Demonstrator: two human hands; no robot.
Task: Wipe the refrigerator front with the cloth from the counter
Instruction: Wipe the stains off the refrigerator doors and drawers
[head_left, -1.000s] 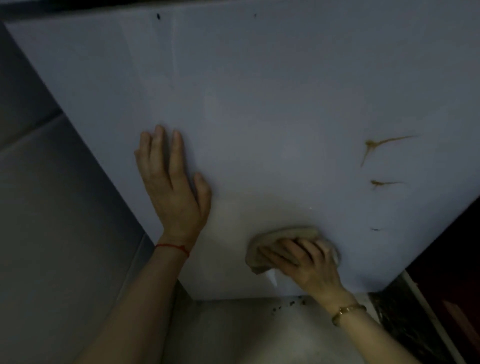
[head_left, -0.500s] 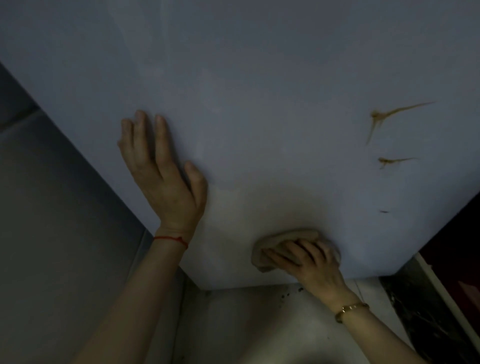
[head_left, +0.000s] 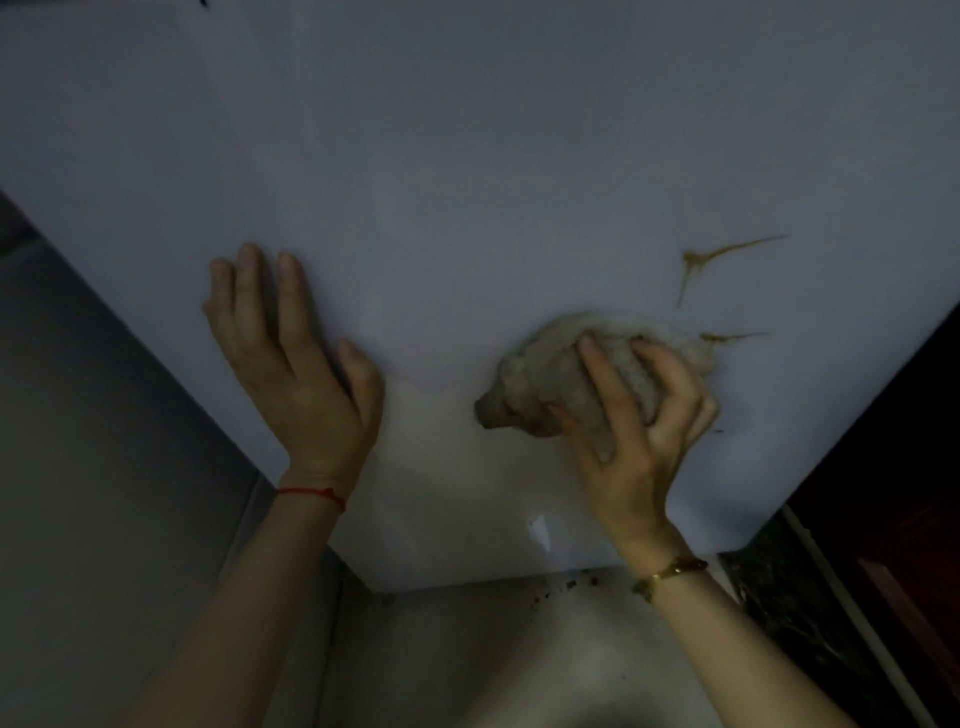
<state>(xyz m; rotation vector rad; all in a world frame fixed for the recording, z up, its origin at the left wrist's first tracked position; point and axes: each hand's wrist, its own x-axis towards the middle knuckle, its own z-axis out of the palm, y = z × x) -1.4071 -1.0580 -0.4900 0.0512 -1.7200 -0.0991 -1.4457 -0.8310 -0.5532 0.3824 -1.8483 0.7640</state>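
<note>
Dim kitchen corner; the pale refrigerator front (head_left: 467, 182) fills the upper field, grey floor (head_left: 493, 649) below. Left hand (head_left: 291, 374), at 9 o'clock of the cloth, lies flat on the panel, fingers (head_left: 249, 291) extended and close together. Right hand (head_left: 634, 431) presses the bunched cloth (head_left: 550, 374) against the panel, fingers clamped on it. Brown streaks (head_left: 727, 254) lie at 2 o'clock of the cloth, the lower one just beside it.

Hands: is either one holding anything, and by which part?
Right hand grips the bunched cloth over its right side; left hand lies flat, holding nothing.
</note>
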